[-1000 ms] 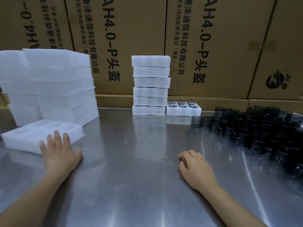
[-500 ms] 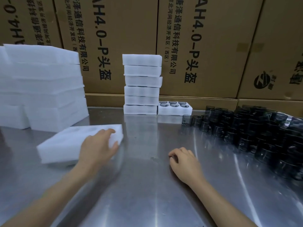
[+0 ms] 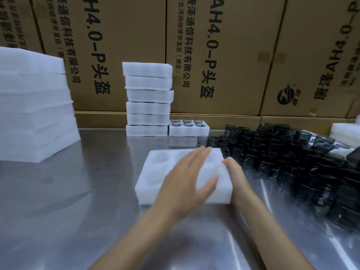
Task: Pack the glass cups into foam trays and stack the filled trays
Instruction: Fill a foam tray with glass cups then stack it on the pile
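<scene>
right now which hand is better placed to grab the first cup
Right hand: it sits at the empty tray's right edge, nearest the dark glass cups. Left hand lies flat across the tray.

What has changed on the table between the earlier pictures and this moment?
The left hand slid the empty foam tray from the left side of the table to the middle, and lies flat on it. The right hand came forward to touch the tray's right edge. The stack of filled trays and the glass cups stayed put.
</scene>
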Motion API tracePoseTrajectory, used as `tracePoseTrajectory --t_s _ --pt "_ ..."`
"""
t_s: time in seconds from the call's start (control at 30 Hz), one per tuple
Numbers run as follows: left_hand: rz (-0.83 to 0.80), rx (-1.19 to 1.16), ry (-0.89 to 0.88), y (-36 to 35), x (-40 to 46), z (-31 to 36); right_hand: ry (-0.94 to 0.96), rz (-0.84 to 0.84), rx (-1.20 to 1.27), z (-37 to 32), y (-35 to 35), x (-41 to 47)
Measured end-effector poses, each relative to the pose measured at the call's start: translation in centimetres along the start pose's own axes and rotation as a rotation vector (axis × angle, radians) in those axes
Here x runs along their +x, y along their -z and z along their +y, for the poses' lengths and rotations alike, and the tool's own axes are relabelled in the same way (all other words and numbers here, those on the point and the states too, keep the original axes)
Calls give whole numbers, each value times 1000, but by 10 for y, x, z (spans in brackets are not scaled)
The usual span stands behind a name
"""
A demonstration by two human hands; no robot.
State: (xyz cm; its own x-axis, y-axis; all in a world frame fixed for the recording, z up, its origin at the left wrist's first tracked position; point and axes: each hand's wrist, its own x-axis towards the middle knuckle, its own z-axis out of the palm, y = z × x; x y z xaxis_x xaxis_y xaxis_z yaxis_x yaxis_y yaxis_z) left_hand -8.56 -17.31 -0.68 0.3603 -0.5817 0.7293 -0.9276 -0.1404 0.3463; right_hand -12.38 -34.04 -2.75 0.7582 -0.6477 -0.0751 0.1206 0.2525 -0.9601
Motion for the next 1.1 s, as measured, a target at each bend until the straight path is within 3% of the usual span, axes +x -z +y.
tracePoseTrajectory --t_s 0.1,0.2,0.3,0.5,0.57,0.67,0.77,0.97,1.1 --pt "91 -77 251 19 4 -42 -97 -6 -26 -6 12 -1" --pt "12 -439 579 32 -10 -92 -187 -18 -70 -8 21 -1" --pt "-127 -756 723 30 -30 -118 -135 79 -181 -11 24 2" --pt "-172 -663 624 24 -37 -102 139 462 -383 -1 43 13" --pt "-169 -663 589 23 -37 -96 192 537 -598 8 48 19" --pt "-99 -687 596 19 -37 -100 272 567 -942 14 55 31" --pt "-85 -683 617 18 -37 -102 271 595 -1118 8 56 45" --pt "-22 -625 609 16 -36 -107 193 637 -1278 2 63 69" --pt "-37 -600 598 16 -35 -108 241 675 -1324 4 64 75"
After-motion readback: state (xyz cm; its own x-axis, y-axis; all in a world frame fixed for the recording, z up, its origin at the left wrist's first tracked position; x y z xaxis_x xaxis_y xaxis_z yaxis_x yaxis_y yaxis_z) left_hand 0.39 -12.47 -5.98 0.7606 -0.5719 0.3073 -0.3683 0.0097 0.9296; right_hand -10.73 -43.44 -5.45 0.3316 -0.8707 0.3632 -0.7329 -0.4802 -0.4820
